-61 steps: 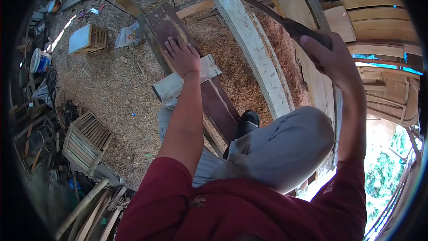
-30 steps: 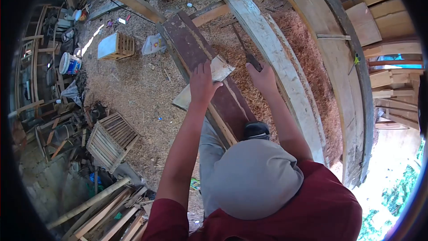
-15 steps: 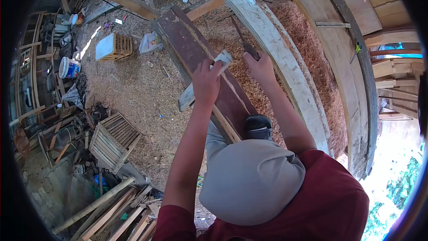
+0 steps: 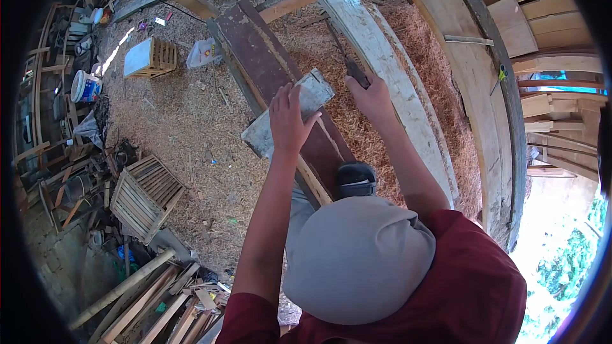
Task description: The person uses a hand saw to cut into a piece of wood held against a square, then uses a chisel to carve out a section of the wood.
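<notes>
A short whitish, weathered board (image 4: pixel 312 95) lies flat across the dark red-brown plank (image 4: pixel 255 51). My left hand (image 4: pixel 289 118) rests on top of this board, fingers spread a little over it. To the right, my right hand (image 4: pixel 370 94) is closed round the handle of a dark, long-bladed tool (image 4: pixel 344 54), its blade pointing away from me. The blade is apart from the short board. A black shoe (image 4: pixel 356 178) stands on the near end of the plank.
A long white-painted beam (image 4: pixel 389 64) runs beside my right arm, with a wide plank (image 4: pixel 459 70) beyond. Two slatted crates (image 4: pixel 148 197) (image 4: pixel 151 57), a plastic bag (image 4: pixel 203 53) and a bucket (image 4: pixel 85 87) stand left. Shavings cover the ground.
The short board has turned from a steep tilt to lying flat, showing its broad face. My left hand has opened from gripping its edge. The whole view has shifted slightly.
</notes>
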Demonstrator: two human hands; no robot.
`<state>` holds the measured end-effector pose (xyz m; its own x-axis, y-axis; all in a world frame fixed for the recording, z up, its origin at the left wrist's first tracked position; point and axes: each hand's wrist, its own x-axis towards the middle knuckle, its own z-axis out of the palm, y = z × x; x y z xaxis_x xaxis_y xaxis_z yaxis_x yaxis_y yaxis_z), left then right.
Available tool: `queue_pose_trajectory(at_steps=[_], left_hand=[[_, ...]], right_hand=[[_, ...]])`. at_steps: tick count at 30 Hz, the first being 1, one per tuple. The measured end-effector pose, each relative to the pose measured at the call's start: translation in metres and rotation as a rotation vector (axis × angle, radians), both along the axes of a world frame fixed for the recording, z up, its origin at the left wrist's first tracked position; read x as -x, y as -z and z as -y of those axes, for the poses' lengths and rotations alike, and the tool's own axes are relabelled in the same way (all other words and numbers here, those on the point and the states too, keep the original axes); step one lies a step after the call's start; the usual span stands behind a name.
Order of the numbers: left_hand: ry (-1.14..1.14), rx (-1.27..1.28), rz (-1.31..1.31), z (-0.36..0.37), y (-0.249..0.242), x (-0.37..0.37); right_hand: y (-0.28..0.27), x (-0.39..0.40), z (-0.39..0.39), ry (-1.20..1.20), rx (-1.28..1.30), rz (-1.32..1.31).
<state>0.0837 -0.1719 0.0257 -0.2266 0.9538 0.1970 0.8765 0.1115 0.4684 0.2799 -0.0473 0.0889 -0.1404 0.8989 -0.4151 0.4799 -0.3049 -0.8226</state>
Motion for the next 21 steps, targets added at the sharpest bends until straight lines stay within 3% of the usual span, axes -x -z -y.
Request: queue_pose_trajectory(at_steps=[4,10,13,21], left_hand=[[0.002,-0.003,0.017,0.001,0.003,0.005],[0.013,0.023,0.002,0.002,0.009,0.005],[0.018,0.016,-0.004,0.006,0.012,0.004],[0.003,0.028,-0.057,0.009,0.011,-0.003]], right_hand=[[-0.004,-0.012,0.013,-0.095,-0.141,0.061],[-0.041,-0.020,0.032,-0.039,-0.029,-0.139],[-0.046,-0.031,0.043,-0.097,-0.089,0.008],[-0.091,-0.054,0.070,-0.292,-0.026,-0.139]])
